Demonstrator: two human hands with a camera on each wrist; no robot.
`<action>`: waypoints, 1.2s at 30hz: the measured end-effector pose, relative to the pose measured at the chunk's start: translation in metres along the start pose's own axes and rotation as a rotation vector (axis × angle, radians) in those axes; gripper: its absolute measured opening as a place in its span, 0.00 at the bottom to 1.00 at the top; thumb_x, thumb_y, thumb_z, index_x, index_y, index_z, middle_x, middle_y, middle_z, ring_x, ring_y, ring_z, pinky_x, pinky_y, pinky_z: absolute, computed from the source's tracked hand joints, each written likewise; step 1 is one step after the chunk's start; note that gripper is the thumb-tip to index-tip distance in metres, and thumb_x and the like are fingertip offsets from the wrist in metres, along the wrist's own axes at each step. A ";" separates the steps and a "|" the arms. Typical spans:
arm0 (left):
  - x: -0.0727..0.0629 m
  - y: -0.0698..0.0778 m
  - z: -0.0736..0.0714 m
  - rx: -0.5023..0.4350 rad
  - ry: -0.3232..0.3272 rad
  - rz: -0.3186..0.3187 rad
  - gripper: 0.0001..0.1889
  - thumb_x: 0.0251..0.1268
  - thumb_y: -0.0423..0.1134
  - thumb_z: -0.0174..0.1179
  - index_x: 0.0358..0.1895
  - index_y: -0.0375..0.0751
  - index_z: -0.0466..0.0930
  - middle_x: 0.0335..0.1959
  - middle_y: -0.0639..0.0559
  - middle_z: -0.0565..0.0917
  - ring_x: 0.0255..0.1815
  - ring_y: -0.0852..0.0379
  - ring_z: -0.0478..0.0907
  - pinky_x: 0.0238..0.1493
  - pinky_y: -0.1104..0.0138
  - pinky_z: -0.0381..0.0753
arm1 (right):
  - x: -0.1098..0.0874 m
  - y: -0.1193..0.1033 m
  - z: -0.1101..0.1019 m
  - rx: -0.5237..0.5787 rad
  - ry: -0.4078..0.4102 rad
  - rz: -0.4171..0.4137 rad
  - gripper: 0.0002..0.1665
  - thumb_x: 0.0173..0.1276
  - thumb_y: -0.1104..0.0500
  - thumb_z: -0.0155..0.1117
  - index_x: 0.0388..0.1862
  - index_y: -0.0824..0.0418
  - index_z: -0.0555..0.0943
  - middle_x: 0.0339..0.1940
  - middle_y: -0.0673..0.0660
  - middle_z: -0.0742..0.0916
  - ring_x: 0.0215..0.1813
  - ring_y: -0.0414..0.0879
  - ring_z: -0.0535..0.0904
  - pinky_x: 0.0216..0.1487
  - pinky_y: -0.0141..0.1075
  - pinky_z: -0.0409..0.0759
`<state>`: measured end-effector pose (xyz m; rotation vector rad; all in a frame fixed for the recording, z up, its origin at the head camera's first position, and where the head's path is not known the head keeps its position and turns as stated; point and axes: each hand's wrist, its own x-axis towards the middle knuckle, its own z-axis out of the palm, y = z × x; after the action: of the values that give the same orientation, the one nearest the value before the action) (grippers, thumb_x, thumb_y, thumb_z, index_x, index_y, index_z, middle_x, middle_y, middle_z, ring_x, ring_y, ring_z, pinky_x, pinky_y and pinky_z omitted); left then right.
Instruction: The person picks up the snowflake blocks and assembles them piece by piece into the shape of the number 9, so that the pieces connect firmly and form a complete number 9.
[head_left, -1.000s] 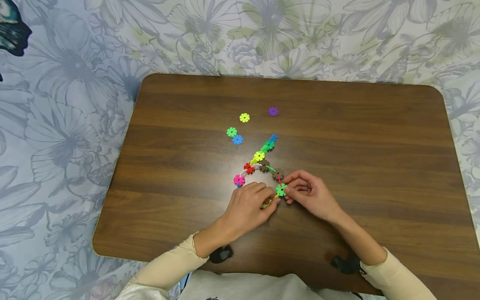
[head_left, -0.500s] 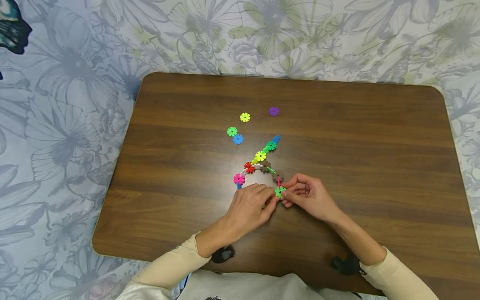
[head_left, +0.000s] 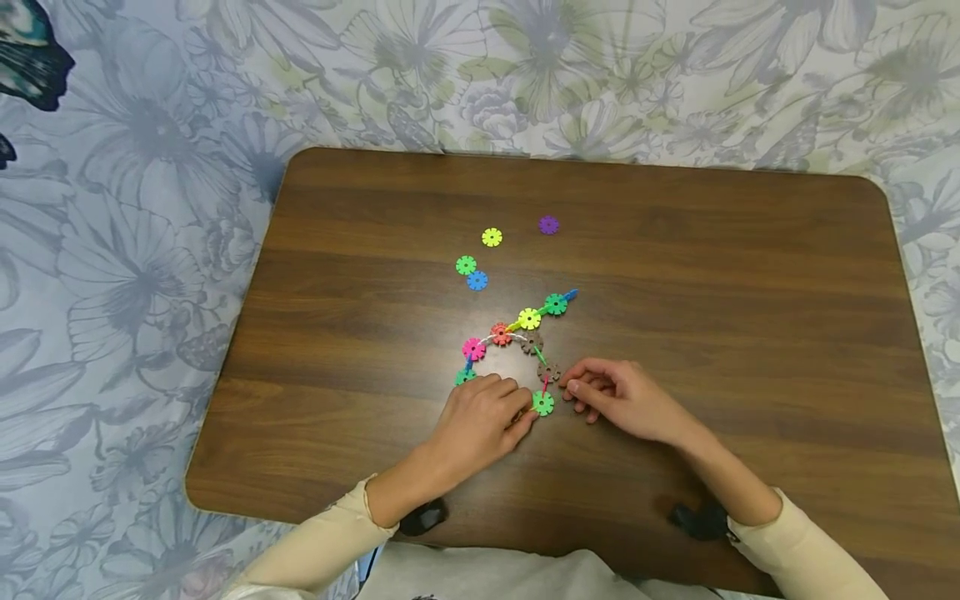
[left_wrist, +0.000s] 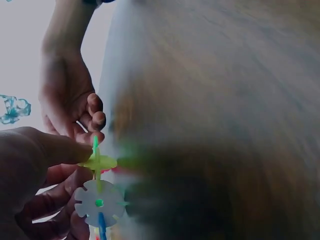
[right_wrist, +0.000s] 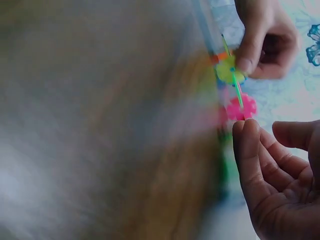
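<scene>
A curved chain of interlocked notched plastic discs lies on the table, with a light-green disc (head_left: 543, 403) at its near right end and a pink disc (head_left: 473, 349) on its left. My left hand (head_left: 480, 421) pinches a yellow disc (left_wrist: 105, 162) of the chain between thumb and fingers; in the head view that hand covers part of the chain. A whitish disc (left_wrist: 100, 202) sits beside it in the left wrist view. Just right of the chain, my right hand (head_left: 626, 400) holds nothing, its fingers loosely bent and thumb apart from them.
Loose discs lie farther back: yellow (head_left: 492, 237), purple (head_left: 549, 225), green (head_left: 466, 265) and blue (head_left: 477, 281). A tail of discs with a dark-green disc (head_left: 556, 304) points to the back right. The brown table (head_left: 750, 292) meets a flowered wall.
My right hand has let go of the light-green disc and drawn slightly right. My left hand has shifted left and nearer, and the chain has turned, its tail swinging right.
</scene>
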<state>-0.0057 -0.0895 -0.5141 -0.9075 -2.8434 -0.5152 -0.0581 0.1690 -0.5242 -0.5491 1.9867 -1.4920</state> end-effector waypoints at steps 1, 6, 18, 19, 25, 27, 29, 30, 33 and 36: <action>-0.001 -0.002 -0.001 0.005 -0.004 -0.004 0.07 0.65 0.49 0.68 0.33 0.54 0.82 0.25 0.63 0.78 0.25 0.63 0.70 0.27 0.71 0.71 | 0.002 0.000 -0.003 -0.013 0.007 0.000 0.12 0.78 0.55 0.58 0.49 0.62 0.83 0.39 0.59 0.89 0.32 0.54 0.86 0.32 0.42 0.87; -0.002 -0.010 -0.007 -0.008 0.008 -0.018 0.11 0.66 0.55 0.66 0.35 0.54 0.83 0.26 0.64 0.78 0.26 0.63 0.70 0.29 0.70 0.73 | 0.016 -0.003 -0.028 -0.062 0.079 0.003 0.13 0.77 0.53 0.60 0.48 0.61 0.83 0.37 0.60 0.89 0.31 0.54 0.87 0.32 0.43 0.87; 0.091 -0.049 -0.013 -0.145 0.001 -0.144 0.17 0.66 0.54 0.66 0.51 0.51 0.82 0.45 0.57 0.82 0.41 0.57 0.73 0.40 0.65 0.75 | 0.104 -0.022 -0.102 -0.269 0.268 -0.003 0.15 0.75 0.48 0.62 0.49 0.58 0.83 0.40 0.60 0.88 0.34 0.54 0.85 0.32 0.44 0.85; 0.100 -0.052 -0.010 -0.152 -0.043 -0.161 0.19 0.65 0.55 0.66 0.54 0.52 0.81 0.49 0.56 0.81 0.45 0.56 0.73 0.44 0.64 0.76 | 0.114 -0.023 -0.105 -0.316 0.255 0.012 0.15 0.75 0.48 0.62 0.50 0.57 0.83 0.41 0.59 0.88 0.36 0.53 0.85 0.34 0.43 0.84; 0.128 -0.065 0.003 -0.230 -0.283 -0.183 0.27 0.61 0.58 0.70 0.61 0.53 0.77 0.57 0.54 0.78 0.55 0.53 0.74 0.58 0.59 0.74 | 0.169 -0.025 -0.115 -0.560 0.149 0.029 0.23 0.70 0.50 0.69 0.58 0.60 0.78 0.53 0.59 0.83 0.50 0.52 0.82 0.53 0.46 0.80; 0.128 -0.068 0.002 -0.254 -0.335 -0.173 0.29 0.60 0.59 0.70 0.62 0.52 0.76 0.57 0.53 0.78 0.57 0.52 0.74 0.61 0.58 0.73 | 0.181 -0.027 -0.115 -0.635 0.126 0.018 0.26 0.68 0.51 0.70 0.60 0.61 0.77 0.56 0.61 0.81 0.52 0.54 0.79 0.57 0.49 0.78; 0.126 -0.071 -0.003 -0.290 -0.372 -0.169 0.30 0.60 0.58 0.71 0.62 0.52 0.76 0.59 0.53 0.77 0.60 0.52 0.73 0.64 0.57 0.73 | 0.190 -0.031 -0.114 -0.706 0.113 0.013 0.27 0.67 0.52 0.71 0.60 0.61 0.77 0.57 0.62 0.78 0.53 0.55 0.77 0.58 0.50 0.76; 0.124 -0.073 -0.007 -0.306 -0.392 -0.167 0.30 0.60 0.57 0.71 0.63 0.52 0.76 0.60 0.53 0.77 0.62 0.51 0.72 0.65 0.56 0.73 | 0.192 -0.033 -0.114 -0.731 0.108 0.012 0.26 0.67 0.52 0.71 0.59 0.61 0.77 0.56 0.62 0.78 0.53 0.55 0.76 0.58 0.51 0.76; 0.120 -0.079 -0.019 -0.342 -0.448 -0.146 0.32 0.60 0.55 0.71 0.66 0.51 0.74 0.64 0.52 0.74 0.68 0.49 0.69 0.68 0.54 0.71 | 0.197 -0.038 -0.116 -0.773 0.111 0.011 0.21 0.66 0.54 0.72 0.53 0.61 0.78 0.52 0.61 0.78 0.52 0.55 0.76 0.57 0.50 0.76; 0.117 -0.085 -0.032 -0.336 -0.503 -0.122 0.36 0.59 0.54 0.72 0.70 0.52 0.70 0.66 0.52 0.73 0.69 0.49 0.67 0.69 0.53 0.71 | 0.197 -0.039 -0.120 -0.764 0.118 0.010 0.19 0.66 0.55 0.73 0.49 0.62 0.78 0.49 0.61 0.78 0.50 0.55 0.77 0.54 0.48 0.76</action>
<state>-0.1500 -0.1023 -0.4837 -1.0454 -3.3445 -0.9183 -0.2856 0.1174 -0.5043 -0.7588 2.6288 -0.7205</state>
